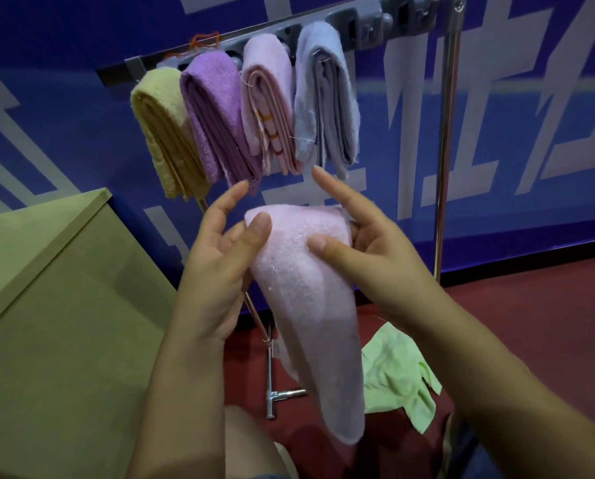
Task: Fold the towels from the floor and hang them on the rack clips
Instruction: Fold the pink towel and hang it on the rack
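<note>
A folded pale pink towel (310,305) hangs between my hands in the middle of the view. My left hand (216,267) holds its left edge with the thumb pressed on the front. My right hand (361,247) holds the right edge, thumb on the front and index finger straight. Above, the grey clip rack (365,25) carries several folded towels: yellow (164,133), purple (216,115), pink striped (268,105) and grey-blue (323,95). Free clips show to the right of the grey-blue one. A crumpled green towel (396,378) lies on the floor.
A tan cardboard box (54,288) stands close at the left. The rack's metal post (444,150) rises at the right, and its foot (275,395) sits on the red floor below the pink towel. A blue banner wall is behind.
</note>
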